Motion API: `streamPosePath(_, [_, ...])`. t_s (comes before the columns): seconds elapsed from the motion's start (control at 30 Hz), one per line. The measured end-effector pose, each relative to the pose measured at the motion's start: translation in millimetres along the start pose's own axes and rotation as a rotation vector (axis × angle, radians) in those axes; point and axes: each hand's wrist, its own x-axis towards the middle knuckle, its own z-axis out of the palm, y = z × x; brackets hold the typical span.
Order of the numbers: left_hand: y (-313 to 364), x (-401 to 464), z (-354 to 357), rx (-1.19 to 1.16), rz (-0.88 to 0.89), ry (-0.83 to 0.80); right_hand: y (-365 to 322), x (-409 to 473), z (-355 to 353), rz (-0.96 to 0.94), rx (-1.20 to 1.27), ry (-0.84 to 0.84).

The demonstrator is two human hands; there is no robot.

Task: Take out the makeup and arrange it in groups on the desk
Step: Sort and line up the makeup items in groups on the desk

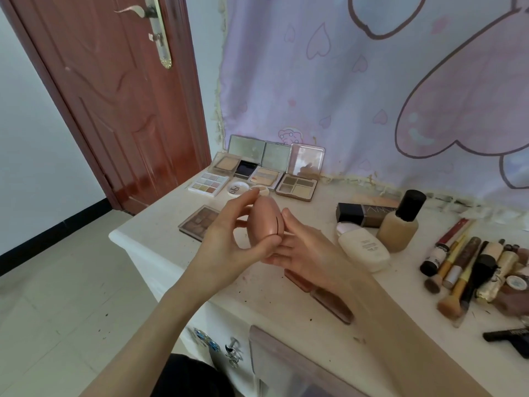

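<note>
Above the near middle of a cream desk (pixel 171 253), a person's left hand (pixel 229 239) curls thumb and fingers round a pink egg-shaped case (pixel 267 222), held upright in the air, while the right hand (pixel 303 250) cups it from 3 o'clock with fingers laid against its base. The case looks smooth, hard and satin-finished, with a dark seam slit down its side. That rounded shell could squirt out of the grip, or its halves could part at the seam, and drop toward two flat rose-brown compacts (pixel 320 293) lying directly beneath.

At 3 o'clock lies a heap of brushes and tubes (pixel 469 267), bristled, wooden-handled and gilt; a careless set-down could roll the egg into it and blur the groups. Just beyond the right hand rest an ivory squeeze tube (pixel 363 250), a frosted foundation bottle (pixel 400 224) with a black cap, and a dark rectangular box (pixel 363 214). At 11 o'clock, against the lilac printed cloth (pixel 343 81), open mirrored palettes (pixel 269 173) form the far group.
</note>
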Motion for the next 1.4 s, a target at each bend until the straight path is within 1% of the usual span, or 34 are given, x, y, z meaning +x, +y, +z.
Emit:
streamPosePath(0.1, [-2.0,0.5,5.6,0.083,0.045,-0.030,5.4,-1.0,-2.8,0.004,0.106,-0.036])
streamPosePath(0.27, [-3.5,4.7,1.0,0.215,0.049,-0.215,10.1,2.4,-8.0,0.015,0.225,-0.086])
streamPosePath(0.37, [-2.4,8.6,-5.6,0.248,0.051,-0.235,11.7,1.6,-8.2,0.004,0.263,-0.090])
streamPosePath(0.53, [2.2,11.9,-8.5,0.209,0.038,-0.288,9.4,-3.0,-7.7,0.006,0.314,-0.060])
streamPosePath(0.63, [8.4,16.2,-12.8,0.040,-0.017,-0.281,13.4,0.2,-8.7,-0.013,0.339,-0.034])
streamPosePath(0.67, [11.7,18.0,-14.5,0.021,-0.004,-0.284,14.8,2.3,-9.2,-0.025,0.333,-0.009])
streamPosePath(0.73, [17.1,21.5,-14.8,0.129,0.072,-0.334,13.6,3.5,-8.7,-0.027,0.337,0.012])
streamPosePath(0.77, [18.8,21.8,-13.9,0.170,0.076,-0.357,13.2,2.8,-9.2,-0.032,0.347,-0.002])
streamPosePath(0.83, [18.0,20.5,-11.2,0.188,0.027,-0.366,12.0,1.4,-11.1,-0.049,0.339,-0.023])
streamPosePath(0.9, [15.9,16.2,-8.0,0.157,0.002,-0.372,11.0,0.9,-12.7,-0.062,0.305,-0.028])
streamPosePath(1.0, [17.0,12.6,-6.1,0.108,0.012,-0.360,9.2,-0.4,-14.0,-0.080,0.266,-0.061])
streamPosePath(1.1, [18.8,15.6,-7.0,0.104,0.006,-0.365,5.9,-1.4,-14.8,-0.097,0.225,-0.005])
streamPosePath(1.17, [18.0,17.7,-7.4,0.116,-0.002,-0.382,5.5,-3.5,-14.9,-0.155,0.173,0.018])
streamPosePath(1.23, [17.7,19.0,-6.5,0.095,-0.020,-0.323,6.1,-6.5,-13.0,-0.268,0.011,0.047])
streamPosePath(1.27, [18.8,19.3,-5.9,0.078,-0.050,-0.249,7.1,-7.4,-11.8,-0.342,-0.128,0.090])
streamPosePath(1.33, [21.0,19.8,-5.7,0.021,-0.177,-0.116,13.2,-6.0,-9.3,-0.493,-0.392,0.191])
streamPosePath(1.37, [21.7,19.8,-5.8,-0.014,-0.260,-0.110,17.8,-3.4,-8.5,-0.544,-0.471,0.213])
streamPosePath(1.4, [21.3,19.3,-6.0,-0.048,-0.334,-0.152,22.1,-0.8,-8.1,-0.577,-0.513,0.222])
